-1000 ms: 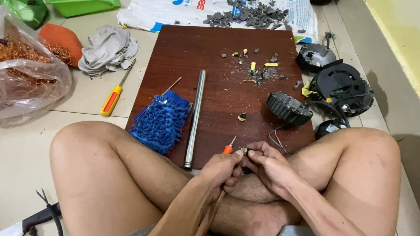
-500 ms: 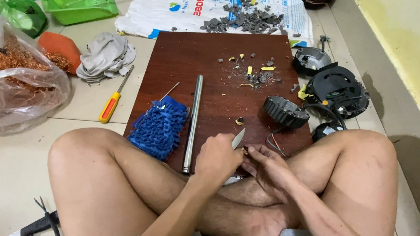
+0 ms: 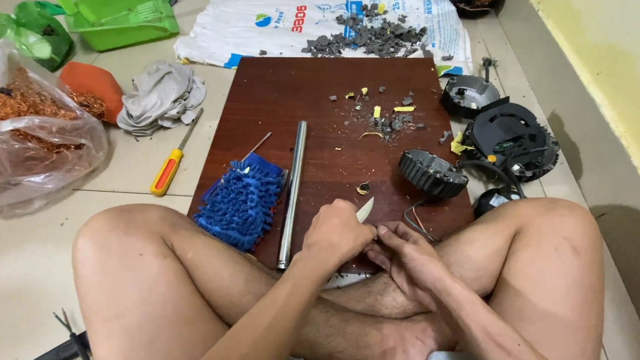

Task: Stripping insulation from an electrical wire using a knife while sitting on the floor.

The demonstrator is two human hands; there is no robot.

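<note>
Small knife point(image 3: 364, 209): near edge of wooden board point(image 3: 295, 91), blade up. Left hand point(image 3: 337, 233) fisted on handle. Right hand point(image 3: 411, 256) pinching thin wire, likely stiff, slippery; hold close to blade.

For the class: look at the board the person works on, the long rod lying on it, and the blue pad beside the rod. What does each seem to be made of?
The board looks like dark reddish-brown wood or laminate: flat, with a smooth, faintly glossy face. The rod looks like bare metal, likely steel: silver-grey with a long bright highlight. The blue pad looks like soft chenille or microfibre: it is covered in stubby, fuzzy fingers.
</note>
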